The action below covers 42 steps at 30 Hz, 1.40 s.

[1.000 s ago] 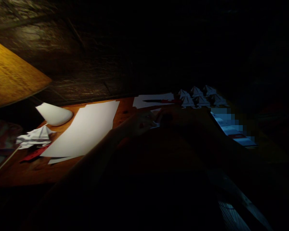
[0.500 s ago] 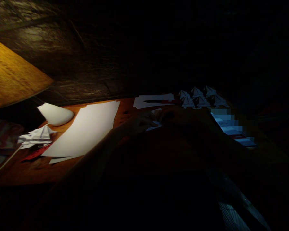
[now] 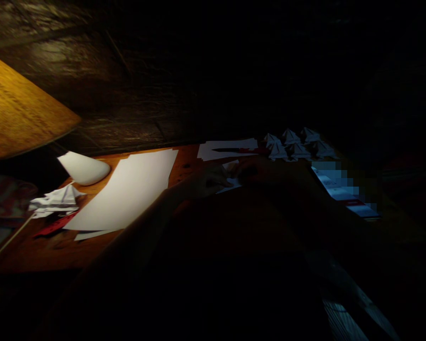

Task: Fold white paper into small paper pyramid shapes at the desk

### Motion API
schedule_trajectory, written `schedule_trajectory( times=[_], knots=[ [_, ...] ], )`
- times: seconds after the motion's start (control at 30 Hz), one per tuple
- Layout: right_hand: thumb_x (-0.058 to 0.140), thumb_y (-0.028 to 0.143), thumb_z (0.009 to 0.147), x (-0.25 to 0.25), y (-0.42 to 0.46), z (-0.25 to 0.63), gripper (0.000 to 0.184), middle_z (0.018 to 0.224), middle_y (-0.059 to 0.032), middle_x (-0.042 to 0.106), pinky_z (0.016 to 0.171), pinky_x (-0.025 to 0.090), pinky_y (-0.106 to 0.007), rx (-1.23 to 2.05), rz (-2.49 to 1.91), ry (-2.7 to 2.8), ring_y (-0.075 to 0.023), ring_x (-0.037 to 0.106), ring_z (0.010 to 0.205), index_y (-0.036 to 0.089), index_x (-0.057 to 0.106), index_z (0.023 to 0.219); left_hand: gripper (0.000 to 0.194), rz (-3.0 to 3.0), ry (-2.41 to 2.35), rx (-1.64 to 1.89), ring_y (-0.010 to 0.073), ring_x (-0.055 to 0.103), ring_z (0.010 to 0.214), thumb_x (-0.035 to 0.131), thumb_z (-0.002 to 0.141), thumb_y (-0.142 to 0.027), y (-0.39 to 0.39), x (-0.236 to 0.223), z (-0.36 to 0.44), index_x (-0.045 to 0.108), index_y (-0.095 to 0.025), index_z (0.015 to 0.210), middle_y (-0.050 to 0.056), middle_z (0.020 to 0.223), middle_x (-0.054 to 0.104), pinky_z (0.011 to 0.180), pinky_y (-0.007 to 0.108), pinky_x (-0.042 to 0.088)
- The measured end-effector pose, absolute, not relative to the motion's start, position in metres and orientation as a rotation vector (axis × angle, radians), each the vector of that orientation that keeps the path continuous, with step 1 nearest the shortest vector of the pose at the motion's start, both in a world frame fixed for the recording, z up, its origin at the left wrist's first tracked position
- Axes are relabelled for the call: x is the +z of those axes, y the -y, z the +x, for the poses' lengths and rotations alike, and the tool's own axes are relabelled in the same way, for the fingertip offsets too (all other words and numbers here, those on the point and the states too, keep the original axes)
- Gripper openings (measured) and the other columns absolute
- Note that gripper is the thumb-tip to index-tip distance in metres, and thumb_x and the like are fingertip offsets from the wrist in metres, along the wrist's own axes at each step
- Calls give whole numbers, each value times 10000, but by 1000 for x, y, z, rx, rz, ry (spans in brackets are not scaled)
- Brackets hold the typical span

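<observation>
In deep shadow at the middle of the wooden table [image 3: 88,253], my left hand [image 3: 208,181] is closed on the left side of a small piece of folded white paper [image 3: 233,182]. My right hand [image 3: 257,170] is at the paper's right side; it is so dark that its fingers cannot be made out. Just behind the hands lie a stack of cut white paper [image 3: 213,150] and a knife [image 3: 230,150] with a dark blade and a reddish handle. Several folded paper shapes [image 3: 291,150] stand in two rows to the right of the knife.
Large white sheets [image 3: 135,189] lie on the left, near a lamp with a white base [image 3: 87,168] and a yellow shade [image 3: 17,111]. Beside them are crumpled folded paper [image 3: 58,201], a red strip [image 3: 55,225] and a cord [image 3: 10,241]. A lit phone [image 3: 344,192] rests at the right.
The view has shifted very slightly. My left hand has moved a little on the folded paper, and its fingers look more curled. Other things stay in place.
</observation>
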State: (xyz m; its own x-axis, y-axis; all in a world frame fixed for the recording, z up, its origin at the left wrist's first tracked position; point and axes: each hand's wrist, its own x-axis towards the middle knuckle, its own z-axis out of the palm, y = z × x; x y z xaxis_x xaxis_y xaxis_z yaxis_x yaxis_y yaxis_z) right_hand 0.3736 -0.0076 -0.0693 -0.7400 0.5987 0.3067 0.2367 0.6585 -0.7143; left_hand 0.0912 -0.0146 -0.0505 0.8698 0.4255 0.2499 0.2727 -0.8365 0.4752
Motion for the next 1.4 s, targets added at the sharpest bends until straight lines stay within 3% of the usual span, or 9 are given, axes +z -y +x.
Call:
schedule_trajectory(
  times=[0.2,0.37,0.73,1.03,1.17,1.4],
  knots=[
    [680,140,839,-67,10,373,312,1231,-41,750,1035,527,-397,904,-712,2369,-210,694,1113,276,801,1092,211,2647,-472,493,214,633,1137,616,950,-210,16,-49,91,774,-233,1088,97,1190,653,1016,407,536],
    [668,114,843,-65,14,371,309,1217,-34,754,1024,535,-414,911,-742,2362,-213,700,1096,290,810,1054,291,2676,-499,467,208,624,1082,591,959,-204,21,-46,93,743,-251,1203,87,1130,654,980,389,543],
    [674,139,859,-64,13,372,282,1201,-44,757,990,540,-409,868,-707,2370,-207,706,1069,284,814,1055,273,2657,-509,421,248,498,1346,620,975,-208,19,-47,90,766,-305,1184,83,1389,531,1175,464,438],
    [712,191,865,-66,17,370,250,1207,-61,752,1010,536,-421,807,-710,2338,-216,694,1121,265,797,1087,267,2762,-505,367,240,570,1218,589,1014,-249,19,-44,87,757,-294,1217,92,1258,635,1091,434,470],
    [726,147,840,-64,20,369,353,1244,-52,739,1047,519,-435,761,-816,2352,-226,684,1153,295,778,1156,268,2730,-544,361,262,532,1274,603,1006,-265,22,-43,86,758,-288,1223,103,1342,582,1116,470,461],
    [723,214,894,-62,23,366,310,1317,-61,695,1062,498,-487,628,-856,2469,-266,658,1181,313,780,1182,251,2738,-589,344,266,484,1317,629,997,-300,25,-42,88,758,-329,1210,72,1379,522,1155,475,434]
  ],
)
